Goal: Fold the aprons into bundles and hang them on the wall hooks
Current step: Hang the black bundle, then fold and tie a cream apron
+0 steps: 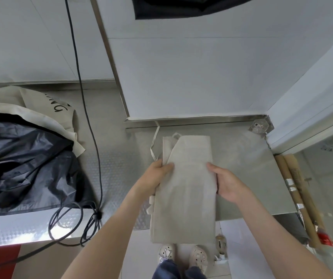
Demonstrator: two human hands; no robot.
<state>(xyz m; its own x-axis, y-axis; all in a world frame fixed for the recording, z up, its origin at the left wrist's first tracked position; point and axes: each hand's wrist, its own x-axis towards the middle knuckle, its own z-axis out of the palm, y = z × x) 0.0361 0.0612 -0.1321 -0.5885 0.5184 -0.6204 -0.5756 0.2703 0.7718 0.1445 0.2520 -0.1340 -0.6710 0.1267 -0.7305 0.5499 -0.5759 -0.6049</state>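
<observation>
Hanging off the counter (252, 178) edge, the beige apron (185, 190) is gripped at both sides by left hand (155, 179) and right hand (229, 185); fingers are hidden under cloth.

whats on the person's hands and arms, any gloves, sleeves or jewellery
Nothing worn shows on them. The left hand and right hand are bare, with no gloves, rings or watch visible. The left forearm and right forearm are bare down to the frame's bottom edge; no sleeve shows.

Beige apron (185, 178); black bag (26, 158); diamond-embossed steel counter (117, 168)
</observation>
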